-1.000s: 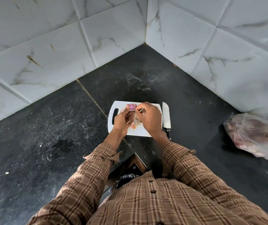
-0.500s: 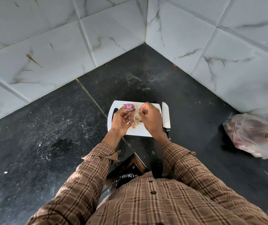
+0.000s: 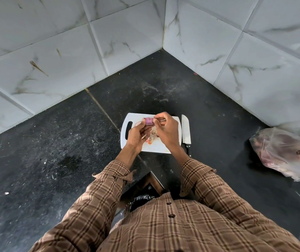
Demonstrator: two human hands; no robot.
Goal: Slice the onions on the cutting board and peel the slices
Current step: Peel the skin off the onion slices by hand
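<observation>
While the left hand [image 3: 136, 136] pinches the purple onion piece [image 3: 149, 121] between thumb and fingertips, held up over the far part of the white cutting board [image 3: 163, 149], the right hand [image 3: 167, 130] works at its right edge, thumb and forefinger closed together on what looks like a thin strip of skin; too small to be sure. So both hands are nearly closed: left around the onion piece, right on the peel or just at it.

Judgement on doing the peel well:
- Keep the left grip firm but light, on the cut faces if poss, so the outer layer is free to come away & the rings don't get squeezed out
- Pull the skin along the curve w/ the right hand, not straight out; dry skin prob tears into bits otherwise
- Stay over the board so scraps fall onto the pile of peel [image 3: 152, 137] already lying mid-board, not onto the black counter [image 3: 54, 142]
- 1 more slice [image 3: 137, 123] seems to lie on the board's far left by the handle slot, partly hidden by fingers

The knife [image 3: 186, 130] lies flat just right of the board, blade pointing far, clear of both hands; fine there for now. The plastic bag [image 3: 282, 151] sits well apart on the right
</observation>
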